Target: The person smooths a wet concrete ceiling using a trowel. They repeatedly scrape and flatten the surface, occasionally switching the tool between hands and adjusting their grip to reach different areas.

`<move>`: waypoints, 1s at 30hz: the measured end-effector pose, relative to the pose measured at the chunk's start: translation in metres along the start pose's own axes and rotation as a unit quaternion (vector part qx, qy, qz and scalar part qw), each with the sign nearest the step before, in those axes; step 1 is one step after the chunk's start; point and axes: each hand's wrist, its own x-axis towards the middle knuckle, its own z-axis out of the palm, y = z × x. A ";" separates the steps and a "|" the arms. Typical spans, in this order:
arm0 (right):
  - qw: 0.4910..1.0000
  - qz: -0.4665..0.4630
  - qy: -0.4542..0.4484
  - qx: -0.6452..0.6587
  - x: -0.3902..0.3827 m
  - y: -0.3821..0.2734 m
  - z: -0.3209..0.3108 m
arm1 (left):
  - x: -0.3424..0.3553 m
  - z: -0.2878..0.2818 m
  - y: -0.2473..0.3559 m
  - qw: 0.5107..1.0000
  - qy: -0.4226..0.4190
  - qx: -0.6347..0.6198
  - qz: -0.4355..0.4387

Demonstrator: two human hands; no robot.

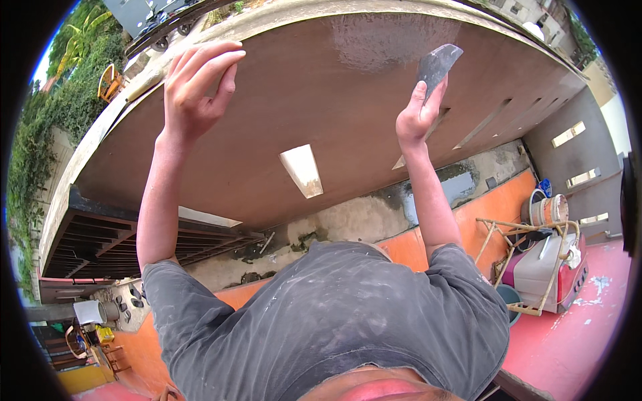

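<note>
Right hand: fingers and thumb clamped on a flat grey blade, held up before the upper right part of the brown wall. Left hand: raised before the same wall's upper left part, fingers loosely bent, thumb parted from the fingertips. Pale patch along the wall's top edge.

Floor's pink over on the right, with white splotches on it. Pretty sure the pale pole frame stands there too. Farther out there's grubby concrete with a puddle, plus dark shoes lying off left.
</note>
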 end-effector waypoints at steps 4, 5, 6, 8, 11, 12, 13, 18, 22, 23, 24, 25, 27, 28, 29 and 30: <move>0.992 -0.114 -0.048 -0.018 0.032 0.014 0.064 | 0.030 0.066 0.007 0.999 0.028 0.025 -0.032; 0.988 -0.121 -0.071 -0.069 0.023 0.012 0.082 | 0.032 0.080 0.005 0.997 0.043 0.061 -0.037; 0.980 -0.125 -0.096 -0.119 0.011 0.013 0.097 | 0.033 0.092 0.003 0.993 0.058 0.097 -0.045; 0.973 -0.135 -0.123 -0.138 -0.010 0.024 0.110 | 0.031 0.095 0.006 0.996 0.051 0.077 -0.018; 0.965 -0.162 -0.123 -0.168 0.015 0.047 0.092 | 0.022 0.094 -0.005 0.994 0.100 0.014 -0.036; 0.962 -0.171 -0.120 -0.175 0.027 0.053 0.083 | 0.023 0.094 -0.001 0.994 0.099 0.010 -0.038; 0.969 -0.159 -0.087 -0.168 0.043 0.051 0.077 | 0.023 0.095 0.000 0.994 0.099 0.008 -0.041; 0.984 -0.095 -0.022 -0.151 0.044 0.031 0.085 | 0.022 0.095 0.001 0.994 0.103 0.003 -0.034; 0.949 -0.162 -0.161 -0.218 -0.042 0.035 0.100 | 0.020 0.100 -0.003 0.994 0.106 -0.005 -0.034; 0.954 -0.158 -0.141 -0.215 -0.036 0.044 0.097 | 0.020 0.099 -0.003 0.994 0.105 -0.004 -0.036; 0.959 -0.153 -0.123 -0.205 -0.023 0.050 0.091 | 0.018 0.094 -0.004 0.994 0.104 0.001 -0.040; 0.963 -0.146 -0.104 -0.199 -0.006 0.059 0.082 | 0.019 0.093 -0.003 0.994 0.104 0.002 -0.042; 0.978 -0.098 0.018 -0.181 0.057 0.060 0.064 | 0.021 0.093 0.000 0.993 0.107 0.001 -0.042; 0.980 -0.068 0.070 -0.173 0.087 0.066 0.054 | 0.023 0.094 0.001 0.993 0.108 0.001 -0.041; 0.980 -0.047 0.100 -0.167 0.110 0.064 0.047 | 0.024 0.092 0.002 0.993 0.107 0.002 -0.040; 0.979 -0.042 0.108 -0.166 0.124 0.064 0.042 | 0.025 0.093 0.003 0.993 0.107 0.000 -0.040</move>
